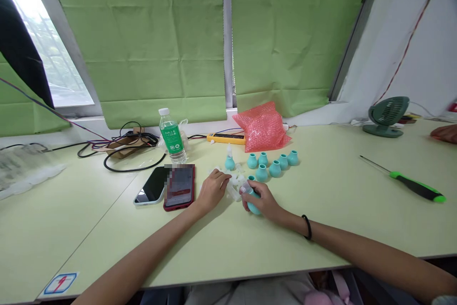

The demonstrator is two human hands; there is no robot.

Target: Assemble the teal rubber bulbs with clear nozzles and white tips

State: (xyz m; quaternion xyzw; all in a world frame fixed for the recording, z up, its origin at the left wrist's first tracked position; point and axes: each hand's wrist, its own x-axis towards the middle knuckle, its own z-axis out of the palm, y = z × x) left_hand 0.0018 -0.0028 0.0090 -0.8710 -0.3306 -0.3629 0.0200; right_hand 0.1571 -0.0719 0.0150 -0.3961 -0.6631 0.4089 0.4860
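Observation:
My right hand (264, 199) is closed around a teal rubber bulb (253, 208), with a clear plastic tip (245, 186) at its upper left by my fingers. My left hand (213, 191) reaches to a small pile of translucent plastic pieces (233, 191), its fingers pressed together; whatever is between them is hidden. Just behind the pile stands another teal bulb with a clear tip (229, 162) on top. Several open-necked teal bulbs (262, 173) are grouped to the right, and one more shows partly behind my right hand.
Two phones (179, 188) lie left of my left hand. Behind them stand a water bottle (172, 137) and coiled black cables (130, 145). A pink bubble-wrap bag (264, 129) and yellow tool (226, 139) lie at the back. Rightward are a screwdriver (416, 186) and green fan (387, 114).

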